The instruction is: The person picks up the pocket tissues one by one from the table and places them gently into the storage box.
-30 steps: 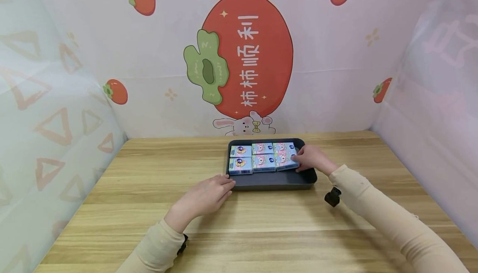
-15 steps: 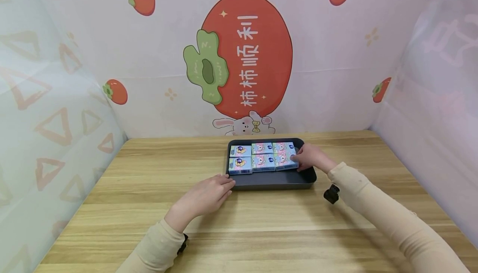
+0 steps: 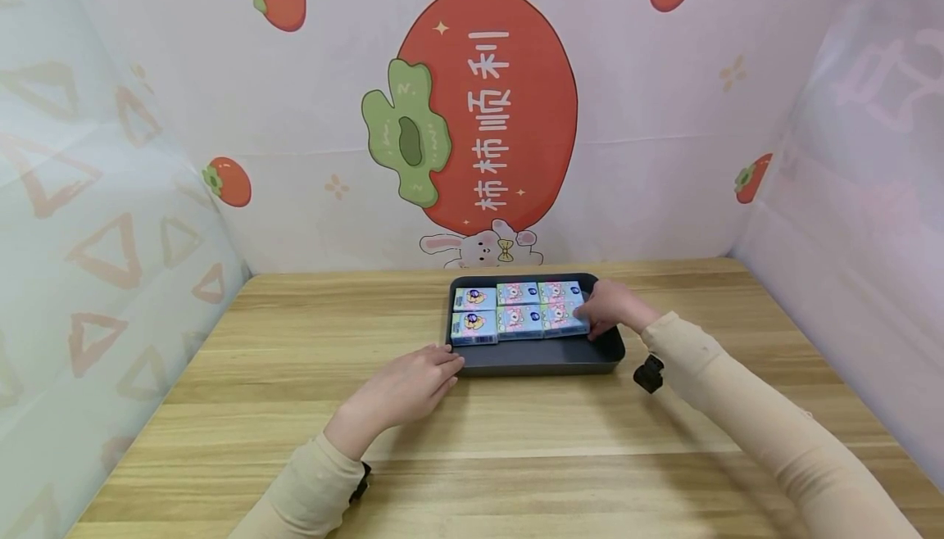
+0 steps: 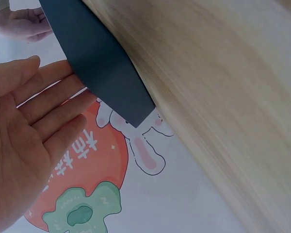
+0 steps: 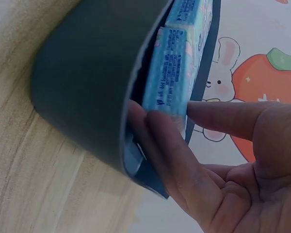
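A dark grey rectangular tray (image 3: 538, 369) stands on the table with several small blue tissue packs (image 3: 474, 323) lying in two rows toward its back. With thumb and fingers, my right hand (image 3: 614, 307) pinches the front right tissue pack (image 3: 562, 316). The right wrist view has the thumb on the printed face of that pack (image 5: 167, 70) and the fingertips at its end, inside the tray wall. My left hand (image 3: 409, 382) lays its fingers on the tray's front left corner. Seen from the left wrist, those fingers (image 4: 48, 92) are extended against the tray's outer wall (image 4: 99, 60).
The wooden table (image 3: 332, 310) carries the tray near its back edge. Behind it rises a white backdrop (image 3: 310, 219) printed with persimmons and a rabbit, and patterned side sheets (image 3: 111, 195) flank the table. Within the tray, a bare strip (image 3: 531, 352) runs along the front.
The right wrist has shifted slightly left and up, and the front right tissue pack now sits a little straighter against its neighbours. The left hand and tray have hardly moved.
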Tool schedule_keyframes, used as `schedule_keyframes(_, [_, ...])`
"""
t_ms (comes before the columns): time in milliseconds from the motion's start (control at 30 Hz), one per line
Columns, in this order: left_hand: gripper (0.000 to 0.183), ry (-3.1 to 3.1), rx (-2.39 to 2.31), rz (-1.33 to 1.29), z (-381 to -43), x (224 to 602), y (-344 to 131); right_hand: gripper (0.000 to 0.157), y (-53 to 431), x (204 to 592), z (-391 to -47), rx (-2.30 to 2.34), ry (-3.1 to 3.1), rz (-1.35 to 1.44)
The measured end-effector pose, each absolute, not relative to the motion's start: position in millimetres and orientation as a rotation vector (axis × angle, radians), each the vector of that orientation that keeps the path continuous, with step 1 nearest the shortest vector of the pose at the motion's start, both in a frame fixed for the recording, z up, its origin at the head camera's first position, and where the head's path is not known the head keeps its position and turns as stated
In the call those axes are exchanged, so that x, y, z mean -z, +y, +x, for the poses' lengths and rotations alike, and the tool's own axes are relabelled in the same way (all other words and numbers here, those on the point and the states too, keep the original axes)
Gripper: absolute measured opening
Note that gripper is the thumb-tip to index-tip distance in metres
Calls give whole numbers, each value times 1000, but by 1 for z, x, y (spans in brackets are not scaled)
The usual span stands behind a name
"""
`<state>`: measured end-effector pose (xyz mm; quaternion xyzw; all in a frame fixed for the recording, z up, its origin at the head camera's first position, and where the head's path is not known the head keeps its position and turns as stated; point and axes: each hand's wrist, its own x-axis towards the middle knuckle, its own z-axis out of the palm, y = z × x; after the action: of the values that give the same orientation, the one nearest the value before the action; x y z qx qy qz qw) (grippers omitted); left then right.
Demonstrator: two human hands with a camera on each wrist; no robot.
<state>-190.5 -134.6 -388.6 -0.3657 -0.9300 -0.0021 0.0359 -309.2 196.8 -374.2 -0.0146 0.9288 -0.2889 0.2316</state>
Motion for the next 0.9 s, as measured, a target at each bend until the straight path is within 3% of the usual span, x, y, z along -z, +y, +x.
schedule_keyframes(900, [34,-2840,-8,-1127,-191,390,-135,22,194,382,-320,586,2631,-70])
